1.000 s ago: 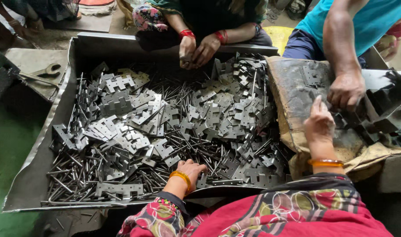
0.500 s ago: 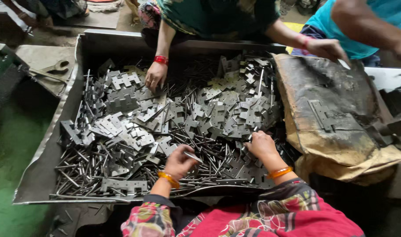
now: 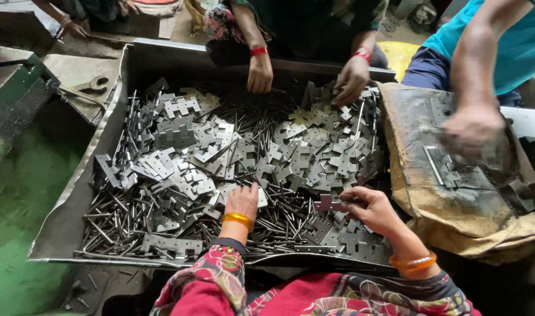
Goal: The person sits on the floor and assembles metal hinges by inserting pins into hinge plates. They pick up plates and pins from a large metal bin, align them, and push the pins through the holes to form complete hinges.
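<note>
Keep your right hand (image 3: 370,209), at lower centre-right of the frame, pinched firmly on the flat hinge leaf (image 3: 329,204) so its knuckles stay clear and level; I judge a steady grip matters most here. Your left hand (image 3: 242,201), just left of it at lower centre, rests fingers-down on the pile of pins (image 3: 279,213) in the metal tray (image 3: 74,199); whether it grips one I cannot tell. The leaf sits between your hands, nearer the right.

Grey notched hinge plate (image 3: 329,203), seemingly flat, over the pin pile (image 3: 279,213)
</note>
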